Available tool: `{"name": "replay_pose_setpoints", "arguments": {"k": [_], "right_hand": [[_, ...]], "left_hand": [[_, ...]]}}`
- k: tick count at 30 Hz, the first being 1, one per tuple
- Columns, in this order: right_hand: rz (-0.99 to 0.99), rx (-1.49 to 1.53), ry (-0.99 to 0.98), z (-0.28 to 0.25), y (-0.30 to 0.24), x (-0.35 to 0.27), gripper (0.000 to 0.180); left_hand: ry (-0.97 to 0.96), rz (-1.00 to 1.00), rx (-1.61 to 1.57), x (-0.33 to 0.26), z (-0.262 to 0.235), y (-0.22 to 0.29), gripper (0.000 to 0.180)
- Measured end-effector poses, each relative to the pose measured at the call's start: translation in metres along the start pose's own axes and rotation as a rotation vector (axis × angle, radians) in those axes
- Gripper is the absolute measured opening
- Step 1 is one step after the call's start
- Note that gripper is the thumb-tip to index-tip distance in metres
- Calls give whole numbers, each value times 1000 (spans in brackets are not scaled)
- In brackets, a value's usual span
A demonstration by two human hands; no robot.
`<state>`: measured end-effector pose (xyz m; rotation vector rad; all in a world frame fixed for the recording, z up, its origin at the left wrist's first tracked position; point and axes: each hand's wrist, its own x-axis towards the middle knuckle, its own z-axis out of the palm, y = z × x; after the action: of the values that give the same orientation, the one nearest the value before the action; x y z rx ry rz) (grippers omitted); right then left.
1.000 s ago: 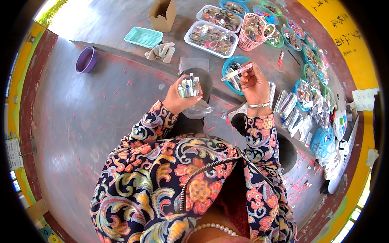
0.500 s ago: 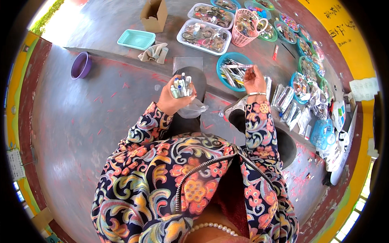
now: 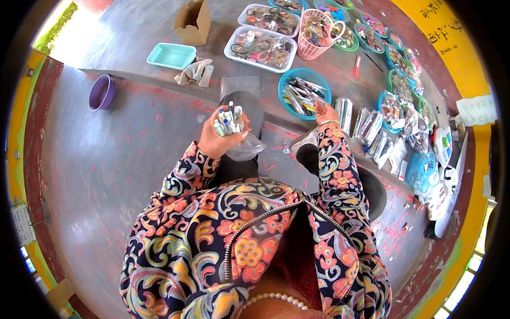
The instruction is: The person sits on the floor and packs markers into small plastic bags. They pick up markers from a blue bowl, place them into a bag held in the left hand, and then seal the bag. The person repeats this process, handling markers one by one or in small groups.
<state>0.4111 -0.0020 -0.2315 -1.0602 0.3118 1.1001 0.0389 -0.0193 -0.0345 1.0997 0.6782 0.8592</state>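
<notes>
My left hand (image 3: pixel 215 137) is closed around an upright bundle of pens (image 3: pixel 229 121) with white, pale green and dark blue ends. A clear plastic bag (image 3: pixel 247 148) hangs below the bundle beside my palm. My right hand (image 3: pixel 326 112) is at the right rim of a round blue basin (image 3: pixel 283 101), its fingers drawn together; what they pinch, if anything, is hidden. Many loose pens (image 3: pixel 303 95), mostly white, black and silver with some yellow, lie in the basin. Right of that hand, bagged bundles of pens (image 3: pixel 344 117) lie in a row on the ledge.
A flat clear bag (image 3: pixel 241 85) and a cloth glove (image 3: pixel 197 73) lie on the ledge. Behind stand a mint tray (image 3: pixel 171 56), a cardboard box (image 3: pixel 192 24), white trays (image 3: pixel 285 66) of small goods and a pink basket (image 3: pixel 313 47). A purple basin (image 3: pixel 102 93) sits at left.
My right hand has come down and slightly left to the basin's rim; the pen seen in its fingers before no longer shows clearly. My left hand keeps its bundle.
</notes>
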Motion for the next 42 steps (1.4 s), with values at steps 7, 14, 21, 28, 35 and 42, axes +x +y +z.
{"name": "replay_pose_setpoints", "arguments": {"k": [7,14,21,28,35,42], "right_hand": [[90,-450,-538,78,12,-112,21],[-308,-937,-1027,142,32,-246,26],[-527,-980,-1063,140,45,-266,13],[-351,-1023,-1135,134,42,-254,9],[-382,-802,-959,142,15,-267,7],[-171,-211,-805,129,-21,-229,7]], "left_hand": [[63,2,49,-1,-4,-7,42],[98,35,129,-2,-2,-6,45],[102,51,135,-3,4,3,36],[159,98,139,0,-1,-8,37],[172,36,32,1,-8,-10,38],[105,68,-120,2,-8,-15,39]]}}
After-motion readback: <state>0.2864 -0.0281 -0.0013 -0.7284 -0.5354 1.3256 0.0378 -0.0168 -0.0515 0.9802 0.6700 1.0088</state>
